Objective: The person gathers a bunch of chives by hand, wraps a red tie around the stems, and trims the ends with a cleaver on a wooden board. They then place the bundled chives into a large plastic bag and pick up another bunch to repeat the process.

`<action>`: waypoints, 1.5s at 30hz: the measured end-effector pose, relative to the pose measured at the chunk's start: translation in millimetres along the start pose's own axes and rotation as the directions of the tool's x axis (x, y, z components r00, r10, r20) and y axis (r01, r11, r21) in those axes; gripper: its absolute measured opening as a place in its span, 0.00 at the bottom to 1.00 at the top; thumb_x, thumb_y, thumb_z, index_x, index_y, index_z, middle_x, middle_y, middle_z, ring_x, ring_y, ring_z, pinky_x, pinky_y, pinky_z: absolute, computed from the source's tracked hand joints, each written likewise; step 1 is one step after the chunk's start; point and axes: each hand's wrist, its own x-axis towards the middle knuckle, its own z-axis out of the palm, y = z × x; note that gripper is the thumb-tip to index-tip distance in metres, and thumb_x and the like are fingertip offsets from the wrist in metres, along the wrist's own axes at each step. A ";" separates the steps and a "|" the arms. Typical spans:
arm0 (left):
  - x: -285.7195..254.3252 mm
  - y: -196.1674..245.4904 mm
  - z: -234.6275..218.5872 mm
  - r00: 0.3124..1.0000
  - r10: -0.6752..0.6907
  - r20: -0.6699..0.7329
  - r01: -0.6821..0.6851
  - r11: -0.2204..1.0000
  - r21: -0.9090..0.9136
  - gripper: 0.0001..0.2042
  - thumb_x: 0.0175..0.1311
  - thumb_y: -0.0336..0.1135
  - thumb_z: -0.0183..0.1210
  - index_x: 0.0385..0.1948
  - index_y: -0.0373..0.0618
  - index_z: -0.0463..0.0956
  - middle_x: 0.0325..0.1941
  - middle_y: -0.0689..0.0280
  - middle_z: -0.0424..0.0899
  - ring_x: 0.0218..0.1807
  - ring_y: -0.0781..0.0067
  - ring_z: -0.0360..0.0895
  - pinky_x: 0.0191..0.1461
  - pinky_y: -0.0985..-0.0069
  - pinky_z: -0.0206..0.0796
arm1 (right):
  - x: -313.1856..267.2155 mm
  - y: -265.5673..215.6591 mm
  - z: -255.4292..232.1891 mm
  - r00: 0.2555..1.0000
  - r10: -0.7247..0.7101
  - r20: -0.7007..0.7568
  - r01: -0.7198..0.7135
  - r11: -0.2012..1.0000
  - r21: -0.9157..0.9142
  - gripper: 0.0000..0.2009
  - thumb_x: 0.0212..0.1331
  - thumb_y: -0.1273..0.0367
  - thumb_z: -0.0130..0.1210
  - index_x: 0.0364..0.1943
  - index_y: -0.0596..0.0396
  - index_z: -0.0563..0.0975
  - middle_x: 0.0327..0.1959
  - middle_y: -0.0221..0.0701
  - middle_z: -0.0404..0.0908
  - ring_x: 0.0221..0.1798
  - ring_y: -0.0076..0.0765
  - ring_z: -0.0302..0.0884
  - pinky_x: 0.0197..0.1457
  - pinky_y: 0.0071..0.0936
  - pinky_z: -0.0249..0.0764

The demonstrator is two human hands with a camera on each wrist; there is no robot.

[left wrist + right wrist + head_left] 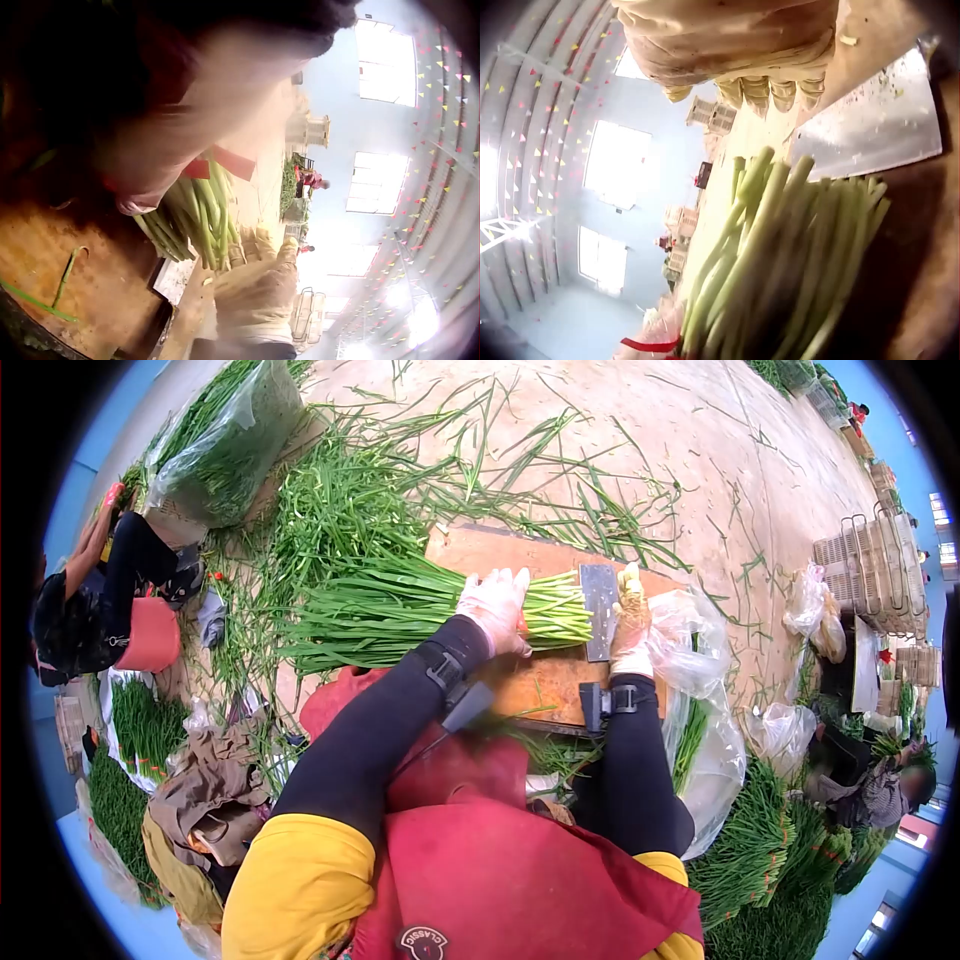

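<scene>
My gloved left hand [493, 610] grips a thick bunch of chives [390, 600] lying across a wooden board [535, 690]. Long green leaves spread left; pale trimmed stem ends point right. Red tape [234, 163] shows at the bunch beside this hand in the left wrist view. A cleaver blade [598, 615] lies flat on the board at the stem ends, its handle hidden. Just beyond it is my gloved right hand [630, 622], fingers pointing away from me. In the right wrist view its fingers [757, 94] extend above the stem ends [802, 169], apart from the blade.
Loose chives [345, 510] are heaped left of the board and scattered over the floor. A clear plastic bag [715, 760] lies at the right beside tied bunches [745, 840]. Another person [90, 590] sits at left on a red stool [150, 635]; plastic crates [865, 570] stand far right.
</scene>
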 end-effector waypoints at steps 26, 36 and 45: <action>8.9 -24.0 19.8 0.973 0.101 -0.208 -0.129 0.984 -0.126 0.24 0.34 0.39 0.65 0.37 0.45 0.68 0.33 0.59 0.78 0.43 0.53 0.75 0.45 0.61 0.66 | -104.4 -29.9 77.6 0.908 -0.212 0.360 0.400 0.690 -0.603 0.14 0.55 0.76 0.52 0.47 0.55 0.76 0.43 0.38 0.79 0.48 0.37 0.76 0.54 0.27 0.69; 3.0 -22.7 0.1 0.995 0.087 -0.044 -0.092 0.989 -0.116 0.43 0.30 0.46 0.72 0.55 0.42 0.61 0.55 0.54 0.71 0.58 0.53 0.68 0.59 0.60 0.59 | -97.5 -1.6 77.7 0.834 -0.423 0.354 0.551 0.617 -0.561 0.10 0.50 0.78 0.55 0.38 0.56 0.79 0.34 0.36 0.80 0.40 0.38 0.76 0.46 0.28 0.70; -5.0 -22.7 12.4 0.998 -0.006 -0.055 0.004 0.999 -0.042 0.50 0.30 0.47 0.71 0.62 0.45 0.54 0.65 0.56 0.62 0.66 0.54 0.60 0.68 0.46 0.44 | -97.7 -18.3 95.0 0.839 -0.441 0.320 0.545 0.665 -0.511 0.08 0.50 0.80 0.54 0.34 0.58 0.79 0.31 0.34 0.79 0.36 0.33 0.75 0.43 0.26 0.70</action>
